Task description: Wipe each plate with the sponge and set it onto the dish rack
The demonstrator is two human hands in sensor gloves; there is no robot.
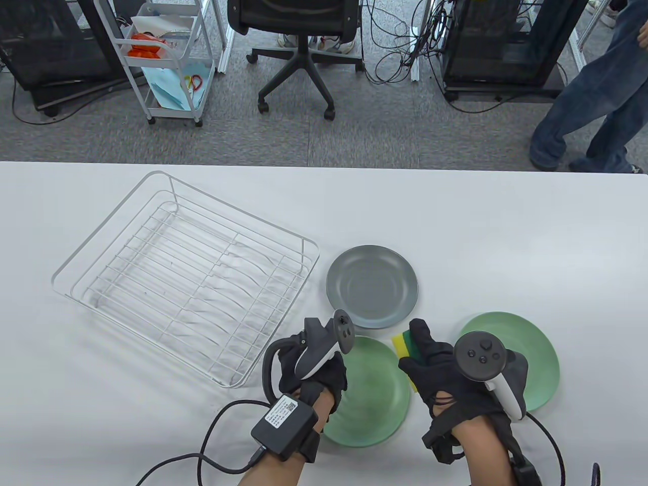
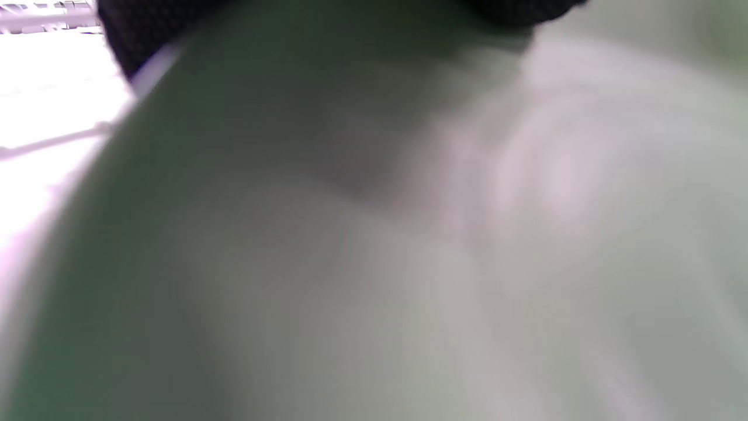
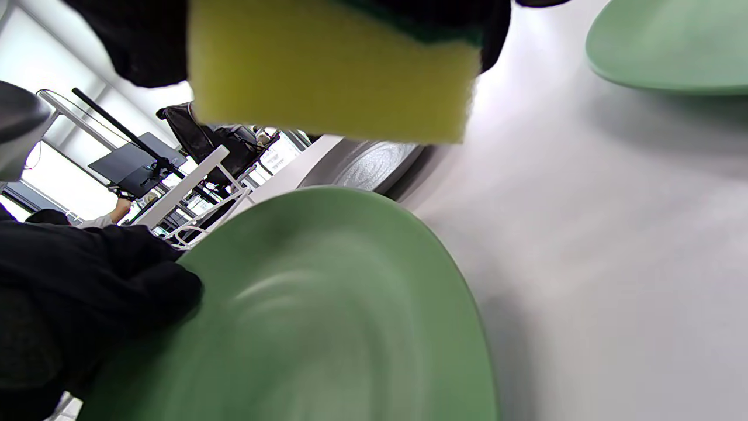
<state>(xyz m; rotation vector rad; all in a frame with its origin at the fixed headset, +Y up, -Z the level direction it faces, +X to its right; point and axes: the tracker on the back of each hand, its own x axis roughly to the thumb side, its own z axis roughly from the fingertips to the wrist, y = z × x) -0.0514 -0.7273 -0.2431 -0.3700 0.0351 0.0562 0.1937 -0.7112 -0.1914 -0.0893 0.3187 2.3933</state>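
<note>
My left hand (image 1: 329,377) grips the left rim of a green plate (image 1: 372,400) near the table's front edge. That plate fills the blurred left wrist view as a green plate (image 2: 374,234). My right hand (image 1: 430,354) holds a yellow and green sponge (image 1: 405,347) just off the plate's upper right rim. In the right wrist view the sponge (image 3: 333,70) hangs above the green plate (image 3: 327,316), apart from it. A grey plate (image 1: 372,286) lies behind. A second green plate (image 1: 526,349) lies at the right, partly hidden by my right hand. The white wire dish rack (image 1: 187,278) holds nothing.
The rack's near corner lies close to my left hand. Cables trail from both wrists over the table's front edge. Beyond the far edge stand an office chair (image 1: 304,45), a white cart (image 1: 167,61) and a person's legs (image 1: 592,101).
</note>
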